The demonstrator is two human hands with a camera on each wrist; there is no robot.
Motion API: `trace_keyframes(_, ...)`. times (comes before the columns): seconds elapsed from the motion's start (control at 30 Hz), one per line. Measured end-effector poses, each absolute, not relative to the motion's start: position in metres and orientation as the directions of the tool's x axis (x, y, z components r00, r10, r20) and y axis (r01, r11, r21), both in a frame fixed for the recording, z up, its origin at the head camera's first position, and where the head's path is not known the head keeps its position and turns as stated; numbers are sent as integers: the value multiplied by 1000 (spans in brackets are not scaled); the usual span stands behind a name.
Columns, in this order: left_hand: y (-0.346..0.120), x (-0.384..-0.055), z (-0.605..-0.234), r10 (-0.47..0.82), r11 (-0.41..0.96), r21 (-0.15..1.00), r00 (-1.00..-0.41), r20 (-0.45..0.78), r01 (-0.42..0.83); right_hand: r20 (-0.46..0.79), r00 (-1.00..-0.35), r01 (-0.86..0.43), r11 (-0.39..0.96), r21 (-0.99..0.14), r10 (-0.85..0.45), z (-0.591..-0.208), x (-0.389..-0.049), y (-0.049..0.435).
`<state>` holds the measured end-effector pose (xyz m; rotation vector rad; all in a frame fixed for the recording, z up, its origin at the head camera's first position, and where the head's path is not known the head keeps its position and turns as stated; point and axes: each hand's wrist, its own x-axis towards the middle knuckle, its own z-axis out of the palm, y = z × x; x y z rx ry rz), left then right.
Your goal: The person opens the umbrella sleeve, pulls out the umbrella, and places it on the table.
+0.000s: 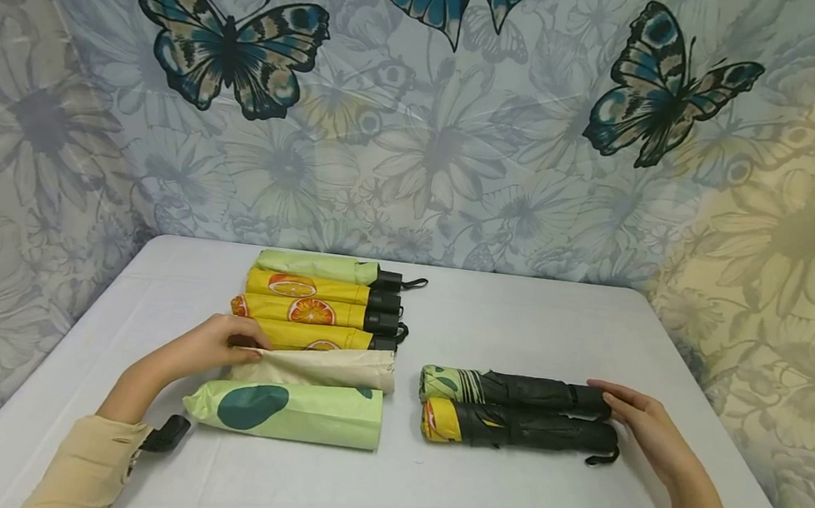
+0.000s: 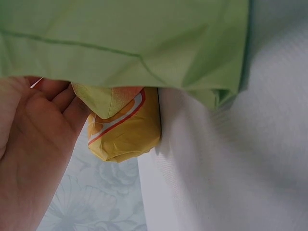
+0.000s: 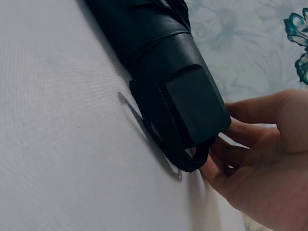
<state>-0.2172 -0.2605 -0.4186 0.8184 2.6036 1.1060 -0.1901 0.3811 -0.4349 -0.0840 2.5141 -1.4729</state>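
At the left end of a cream cloth umbrella sleeve point(image 1: 322, 367), my left hand point(image 1: 219, 343) pinches the fabric with curled fingers. Nearer lies a light green sleeve point(image 1: 328, 417) with a dark green spot; it hides the left fingertips in the left wrist view. My right hand point(image 1: 648, 428) holds the handle end of a folded black umbrella point(image 1: 535, 393) with a green leaf-patterned tip. Alongside, on the near side, lies another folded black umbrella point(image 1: 538, 431), its tip yellow and a strap loop at its handle, large in the right wrist view.
Beyond the cream sleeve lie three yellow umbrellas point(image 1: 340, 314) with orange-slice prints and a light green umbrella point(image 1: 315, 266), black handles rightward. They rest on a white-covered table point(image 1: 520, 325). A butterfly-patterned cloth point(image 1: 445, 191) hangs behind it.
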Motion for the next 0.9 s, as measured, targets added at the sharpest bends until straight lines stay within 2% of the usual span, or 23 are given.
trace_keyframes(0.47,-260,-218,-420,561,577,703,-827,28,415,-146,-983,63,537,-841,-114,-435,-188,376)
trace_keyframes(0.7,-257,-223,-413,539,554,697,-834,117,455,-139,-985,64,527,-848,-104,-435,-187,376)
trace_keyframes(0.9,-255,-231,-407,481,619,622,-858,181,479,-129,-986,55,528,-848,-106,-436,-186,376)
